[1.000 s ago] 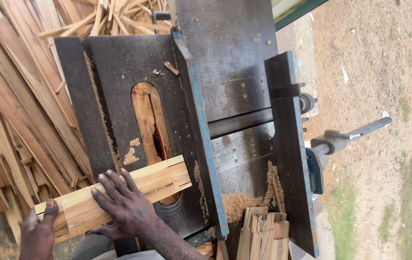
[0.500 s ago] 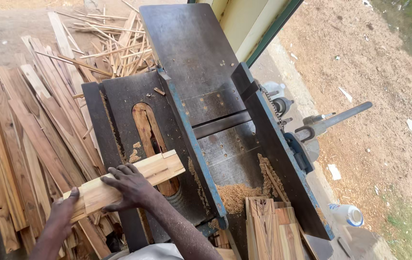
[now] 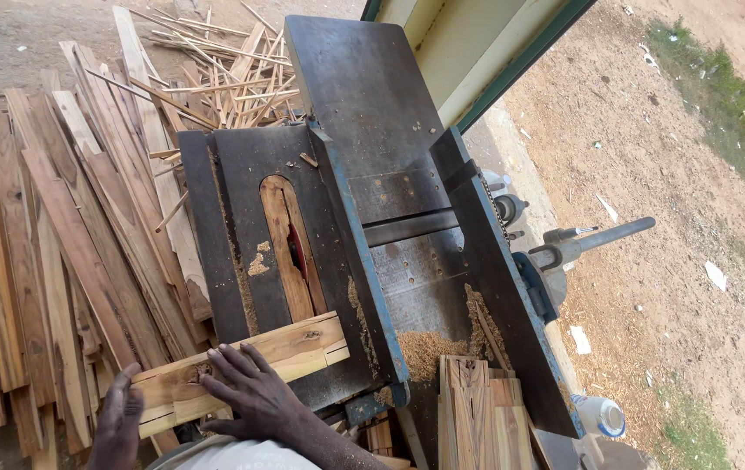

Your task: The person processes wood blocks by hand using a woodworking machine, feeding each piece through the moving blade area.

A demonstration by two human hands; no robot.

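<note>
Pressing: right hand (image 3: 255,396) flat on the pale rectangular wooden block (image 3: 242,370).
Left hand (image 3: 118,424): gripping its near end.
Block: lying across the dark metal saw desk (image 3: 250,174), before the blade slot (image 3: 290,248).

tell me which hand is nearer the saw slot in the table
Right. The right hand presses on the wooden board just below the saw slot; the left hand grips the board's far left end, farther away.
</note>
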